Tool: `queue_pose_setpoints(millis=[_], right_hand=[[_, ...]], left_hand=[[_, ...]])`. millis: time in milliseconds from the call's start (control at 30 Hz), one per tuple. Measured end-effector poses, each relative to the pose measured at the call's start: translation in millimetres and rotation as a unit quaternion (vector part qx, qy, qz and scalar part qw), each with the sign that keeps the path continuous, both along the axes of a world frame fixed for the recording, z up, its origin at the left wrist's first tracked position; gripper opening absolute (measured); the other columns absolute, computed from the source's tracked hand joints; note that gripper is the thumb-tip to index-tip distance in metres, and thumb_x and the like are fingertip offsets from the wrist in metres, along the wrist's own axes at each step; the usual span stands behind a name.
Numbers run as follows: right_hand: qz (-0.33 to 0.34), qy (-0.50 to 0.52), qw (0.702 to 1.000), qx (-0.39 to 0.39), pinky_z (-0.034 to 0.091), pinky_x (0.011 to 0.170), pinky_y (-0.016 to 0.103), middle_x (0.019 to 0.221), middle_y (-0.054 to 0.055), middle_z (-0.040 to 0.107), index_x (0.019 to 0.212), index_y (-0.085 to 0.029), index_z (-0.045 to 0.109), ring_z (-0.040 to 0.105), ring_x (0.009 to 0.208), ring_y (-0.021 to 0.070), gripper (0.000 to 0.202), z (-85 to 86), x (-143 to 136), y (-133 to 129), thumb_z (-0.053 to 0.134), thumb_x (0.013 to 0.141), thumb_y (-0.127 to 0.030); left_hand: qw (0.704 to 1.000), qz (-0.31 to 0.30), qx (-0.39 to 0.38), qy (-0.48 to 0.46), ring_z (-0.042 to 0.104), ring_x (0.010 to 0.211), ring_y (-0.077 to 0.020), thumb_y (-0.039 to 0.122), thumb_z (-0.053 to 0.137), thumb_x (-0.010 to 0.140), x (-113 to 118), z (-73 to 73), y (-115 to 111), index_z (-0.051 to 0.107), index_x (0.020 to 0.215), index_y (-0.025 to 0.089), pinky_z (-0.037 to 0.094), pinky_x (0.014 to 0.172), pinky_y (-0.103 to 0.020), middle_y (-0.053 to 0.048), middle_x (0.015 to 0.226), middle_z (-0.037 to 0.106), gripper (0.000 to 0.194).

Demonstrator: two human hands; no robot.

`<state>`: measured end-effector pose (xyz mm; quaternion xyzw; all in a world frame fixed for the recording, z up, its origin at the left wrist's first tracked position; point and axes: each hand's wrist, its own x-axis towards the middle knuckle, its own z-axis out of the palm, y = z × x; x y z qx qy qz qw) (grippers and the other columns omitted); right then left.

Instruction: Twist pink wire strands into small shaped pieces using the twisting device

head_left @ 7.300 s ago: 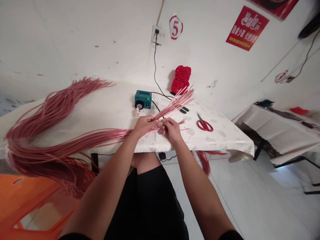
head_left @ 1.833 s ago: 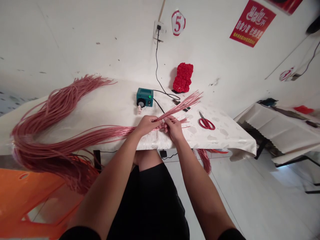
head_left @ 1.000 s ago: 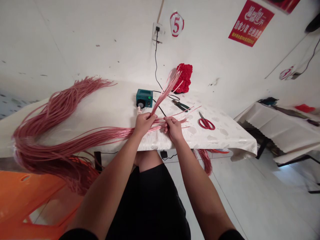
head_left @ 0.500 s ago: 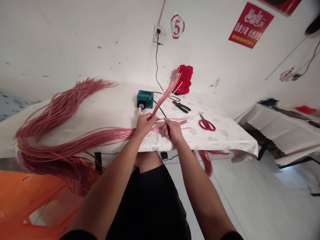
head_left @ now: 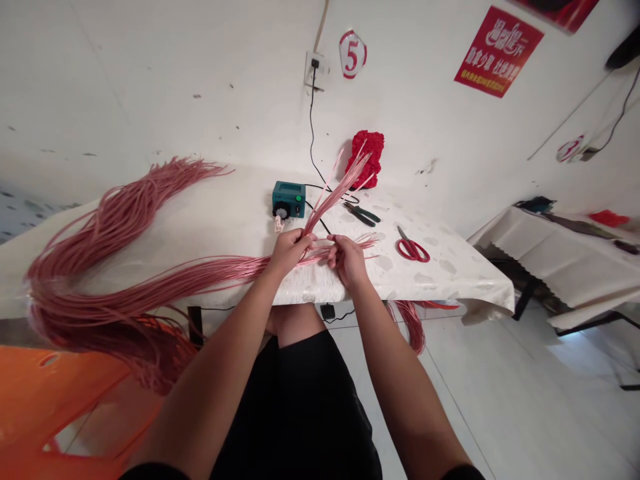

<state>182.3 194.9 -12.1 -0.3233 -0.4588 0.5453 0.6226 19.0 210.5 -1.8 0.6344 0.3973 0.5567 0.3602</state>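
A fanned bunch of thin pink strands (head_left: 345, 183) rises from my left hand (head_left: 291, 249), which is closed around its lower end. Close by on the right, my right hand (head_left: 349, 259) has its fingers curled together. A black cord from the teal box (head_left: 289, 199) reaches its fingertips; what they pinch is too small to make out. Under both hands lies a longer bundle of pink strands (head_left: 215, 275), its cut ends showing just past my right hand. This bundle runs left to a bend at the table's edge.
Green-handled pliers (head_left: 362, 214) and red-handled scissors (head_left: 413, 247) lie to the right on the covered table (head_left: 440, 280). A red textured object (head_left: 367, 159) stands by the wall. Left are a thick pink strand bundle (head_left: 135, 207) and an orange chair (head_left: 60, 393).
A long strand that stuck out rightward past my right hand no longer shows there. The bunch in my left hand leans slightly more to the right. My right hand's fingers have shifted a little.
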Motion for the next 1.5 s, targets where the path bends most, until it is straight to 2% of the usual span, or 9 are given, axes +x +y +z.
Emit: queue_pose_setpoints(millis=[200,367,500,733,967,1200,1367,1500], right_hand=[[0.001,0.0,1.0,0.002,0.037,0.039,0.021,0.051,-0.003,0.061,0.089,-0.015,0.068,0.049,0.036,0.0087,0.02,1.0,-0.7,-0.6,0.064,0.082,-0.033],[-0.001,0.001,1.0,0.0,0.037,0.039,0.021,0.051,-0.004,0.061,0.088,-0.015,0.069,0.049,0.036,0.0085,0.018,1.9,-1.3,-2.3,0.064,0.081,-0.031],[-0.002,-0.003,1.0,-0.002,0.037,0.039,0.021,0.051,-0.004,0.061,0.087,-0.016,0.069,0.048,0.036,0.0085,0.018,1.6,-1.1,-2.4,0.064,0.081,-0.031],[-0.003,-0.009,1.0,-0.007,0.037,0.039,0.021,0.051,-0.004,0.06,0.086,-0.016,0.069,0.048,0.036,0.0085,0.017,1.0,-1.3,-1.2,0.064,0.081,-0.032],[-0.005,-0.021,1.0,0.001,0.037,0.039,0.021,0.051,-0.004,0.059,0.086,-0.017,0.069,0.048,0.038,0.0089,0.017,0.4,-0.5,-1.0,0.064,0.082,-0.033],[0.02,-0.055,0.998,0.023,0.042,0.045,0.021,0.053,-0.005,0.062,0.096,-0.019,0.07,0.051,0.04,0.0087,0.02,1.8,-4.6,-4.0,0.067,0.081,-0.033],[0.033,-0.077,0.996,0.032,0.043,0.046,0.021,0.055,-0.003,0.062,0.076,-0.018,0.066,0.052,0.042,0.008,0.014,2.8,-5.5,-5.8,0.069,0.08,-0.032],[0.03,-0.073,0.996,0.035,0.043,0.047,0.021,0.056,-0.004,0.061,0.076,-0.018,0.066,0.051,0.042,0.0071,0.017,2.7,-4.8,-5.6,0.071,0.08,-0.034]], left_hand=[[1.0,-0.025,-0.004,-0.002,0.052,0.054,-0.01,0.043,0.064,0.084,-1.6,1.1,-1.1,0.063,0.065,0.015,0.041,0.057,-0.024,-0.001,0.06,0.062,0.033],[0.999,-0.04,-0.006,-0.028,0.059,0.057,-0.012,0.043,0.064,0.084,-0.8,0.1,0.6,0.058,0.079,0.017,0.045,0.059,-0.023,-0.001,0.064,0.065,0.027],[0.998,-0.045,-0.002,-0.033,0.062,0.064,-0.0135,0.042,0.064,0.084,-0.8,0.2,0.5,0.058,0.079,0.017,0.047,0.064,-0.025,-0.002,0.07,0.067,0.026],[1.0,-0.008,0.009,-0.018,0.045,0.057,-0.0105,0.034,0.068,0.078,-3.3,1.7,-0.5,0.056,0.065,0.018,0.035,0.055,-0.024,0.005,0.058,0.045,0.024],[1.0,-0.004,0.006,-0.015,0.04,0.054,-0.0102,0.035,0.068,0.077,-2.8,2.4,-1.9,0.047,0.059,0.019,0.031,0.054,-0.025,0.006,0.056,0.038,0.032],[0.998,-0.046,-0.034,0.029,0.05,0.06,-0.0119,0.035,0.07,0.075,-2.2,1.3,-2.4,0.068,0.074,0.017,0.037,0.057,-0.024,0.002,0.064,0.056,0.018],[0.994,-0.079,-0.047,0.053,0.061,0.073,-0.0161,0.031,0.069,0.074,-1.1,4.2,-5.7,0.072,0.079,0.016,0.045,0.065,-0.025,-0.002,0.075,0.068,0.017],[0.993,-0.086,-0.052,0.056,0.061,0.071,-0.0152,0.033,0.07,0.075,-2.2,4.1,-5.3,0.073,0.081,0.015,0.045,0.065,-0.024,-0.002,0.074,0.068,0.019]])
